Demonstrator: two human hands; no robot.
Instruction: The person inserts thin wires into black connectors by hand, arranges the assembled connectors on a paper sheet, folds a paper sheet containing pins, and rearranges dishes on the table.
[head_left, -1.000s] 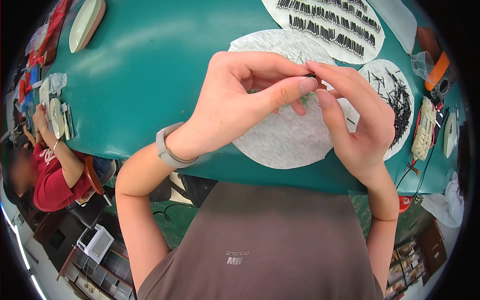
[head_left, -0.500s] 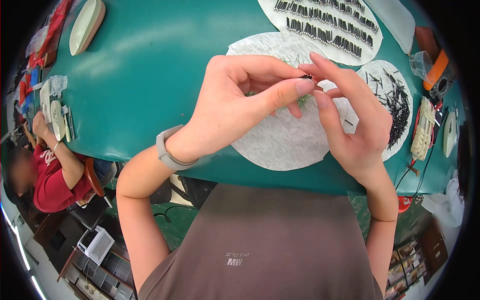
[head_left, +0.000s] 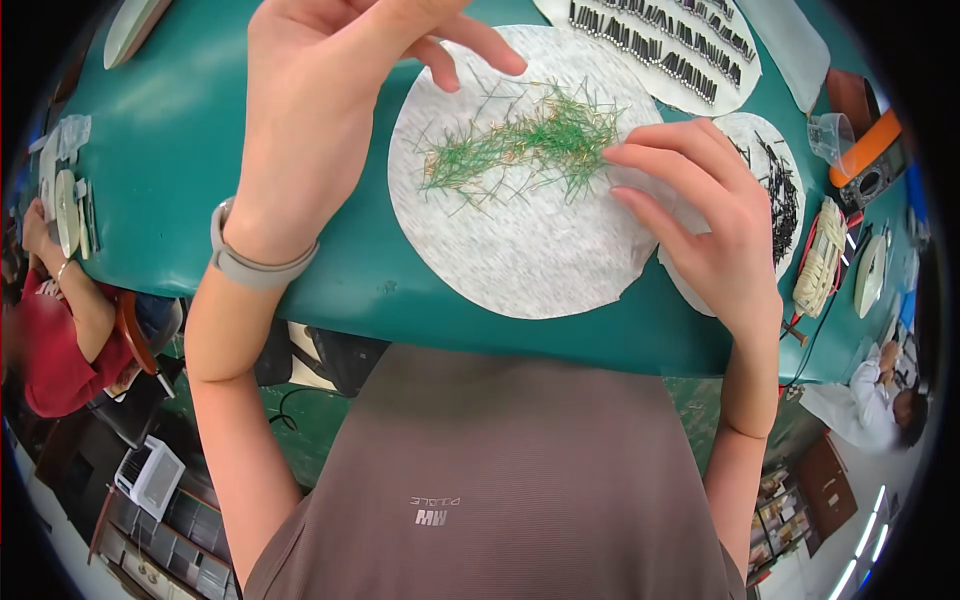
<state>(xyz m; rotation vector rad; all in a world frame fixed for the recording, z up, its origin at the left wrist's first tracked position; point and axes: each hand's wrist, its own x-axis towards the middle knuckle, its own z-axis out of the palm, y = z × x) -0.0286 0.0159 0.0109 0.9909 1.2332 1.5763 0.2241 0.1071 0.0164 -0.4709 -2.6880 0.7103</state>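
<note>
My left hand (head_left: 320,110) is raised at the top left, over the green table's side of the paper. Its thumb runs past the upper edge, so its tip and whatever it pinches are out of sight; two lower fingers hang loosely curved. My right hand (head_left: 705,205) reaches to the right end of a tangled pile of thin green wires (head_left: 545,140) with copper-coloured ends. Its thumb and fingers are apart, with nothing visible between them. The pile lies on a round white paper sheet (head_left: 530,270).
Rows of black pieces with silver ends lie on another sheet (head_left: 735,95). Small black tubes (head_left: 783,205) cover a sheet at right. A clear cup (head_left: 833,138), multimeter (head_left: 875,180) and cord bundle (head_left: 820,258) stand beyond. A person in red (head_left: 70,350) sits left; another person (head_left: 880,395) sits right.
My hands have parted. The left has moved up and left, taking the small black piece in its fingertips out of sight; the right has come to the wire pile. The view has shifted.
</note>
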